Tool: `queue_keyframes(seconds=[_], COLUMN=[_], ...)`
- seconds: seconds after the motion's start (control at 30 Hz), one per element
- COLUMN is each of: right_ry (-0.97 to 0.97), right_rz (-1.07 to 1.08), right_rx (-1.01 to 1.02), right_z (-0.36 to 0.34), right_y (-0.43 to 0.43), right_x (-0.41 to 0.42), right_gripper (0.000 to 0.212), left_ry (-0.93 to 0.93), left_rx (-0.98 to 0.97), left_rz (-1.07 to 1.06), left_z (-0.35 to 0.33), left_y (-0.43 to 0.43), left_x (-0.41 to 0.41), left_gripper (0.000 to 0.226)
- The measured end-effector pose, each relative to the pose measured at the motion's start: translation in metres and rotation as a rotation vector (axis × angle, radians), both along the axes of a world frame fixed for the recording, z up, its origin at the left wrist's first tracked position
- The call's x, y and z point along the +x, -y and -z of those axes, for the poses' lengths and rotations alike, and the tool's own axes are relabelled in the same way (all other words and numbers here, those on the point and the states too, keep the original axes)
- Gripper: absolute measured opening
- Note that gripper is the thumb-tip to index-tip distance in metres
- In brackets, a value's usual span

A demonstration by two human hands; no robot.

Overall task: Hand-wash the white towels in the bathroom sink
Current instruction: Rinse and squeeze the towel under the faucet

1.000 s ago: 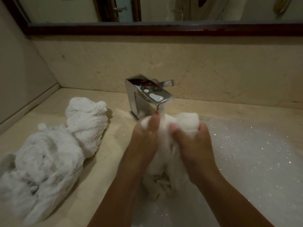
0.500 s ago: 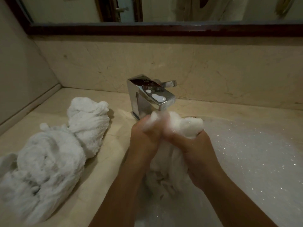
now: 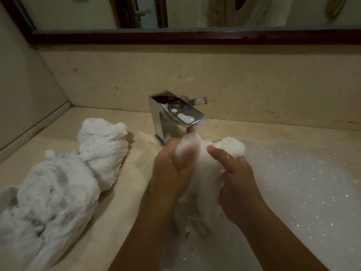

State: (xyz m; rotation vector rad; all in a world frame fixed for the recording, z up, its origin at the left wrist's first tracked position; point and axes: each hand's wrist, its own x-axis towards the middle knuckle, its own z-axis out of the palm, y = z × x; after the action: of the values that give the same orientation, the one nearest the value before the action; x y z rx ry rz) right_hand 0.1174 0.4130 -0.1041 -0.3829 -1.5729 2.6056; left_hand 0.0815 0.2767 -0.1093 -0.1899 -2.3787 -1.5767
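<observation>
Both hands grip one wet white towel (image 3: 203,173) over the sink (image 3: 304,184), right under the spout of the chrome tap (image 3: 172,118). Left hand (image 3: 172,173) has its fingers curled round the left bunch of the cloth, thumb lying across the front. Right hand (image 3: 236,178) has fingers wrapped round the right bunch, thumb pointing up-left; a lump of cloth sticks out above it. Rest of the towel hangs down between the wrists into the basin. Sink surface shows foam and sparkling bubbles. A heap of wrung white towels (image 3: 58,184) lies on the beige counter (image 3: 125,194) to the left, apart from the hands. Mirror frame (image 3: 175,37) runs along the top.
</observation>
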Motion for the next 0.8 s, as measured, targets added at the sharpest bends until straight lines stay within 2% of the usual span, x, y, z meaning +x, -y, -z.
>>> queue_keyframes(seconds=[0.07,0.13,0.2,0.27,0.3,0.33,0.43,0.47,0.5,0.57,0.63,0.7,0.8], right_ry=[-0.041,-0.115,-0.180,-0.177,-0.171,-0.155,-0.012,0.009,0.012,0.017,0.016,0.015,-0.008], right_rz=[-0.069,-0.104,-0.074,0.012,0.052,0.084,0.106,0.109,0.108,0.069,0.018,-0.011,-0.047], right_rx=[0.054,0.111,0.167,0.210,0.215,0.208,0.129,0.112,0.113,0.121,0.172,0.242,0.203], right_z=[-0.001,0.000,-0.001,-0.001,-0.001,-0.002,-0.003,-0.005,-0.006,-0.009,-0.011,-0.012,-0.010], right_y=[0.003,0.005,0.005,0.004,0.003,0.004,0.005,0.006,0.005,0.004,0.003,0.001,0.002], right_x=[0.003,0.002,0.001,0.000,-0.001,-0.001,-0.002,-0.001,-0.001,-0.002,-0.001,-0.001,0.002], right_gripper=[0.031,0.028,0.022,0.028,0.033,0.042,0.087,0.087,0.078,0.055,0.047,0.043,0.029], left_ry=[-0.022,0.134,0.283,0.277,0.262,0.266,0.361,0.349,0.311,0.232,0.151,0.132,0.110], left_rx=[0.060,0.284,0.524,0.445,0.394,0.373,0.368,0.328,0.268,0.094,0.022,0.100,0.297], left_rz=[-0.087,-0.075,0.026,0.092,0.113,0.128,0.127,0.127,0.128,0.152,0.149,0.110,-0.054], left_z=[-0.002,-0.010,-0.015,-0.016,-0.015,-0.014,-0.013,-0.012,-0.011,-0.010,-0.011,-0.013,-0.018], left_y=[-0.002,-0.007,-0.013,-0.013,-0.013,-0.012,-0.009,-0.008,-0.006,-0.003,-0.005,-0.005,-0.005], left_x=[-0.001,-0.002,0.001,0.002,0.005,0.007,0.014,0.014,0.014,0.014,0.010,0.007,-0.001], left_gripper=[0.041,0.046,0.029,0.008,0.011,0.023,0.090,0.101,0.100,0.076,0.036,0.011,0.008])
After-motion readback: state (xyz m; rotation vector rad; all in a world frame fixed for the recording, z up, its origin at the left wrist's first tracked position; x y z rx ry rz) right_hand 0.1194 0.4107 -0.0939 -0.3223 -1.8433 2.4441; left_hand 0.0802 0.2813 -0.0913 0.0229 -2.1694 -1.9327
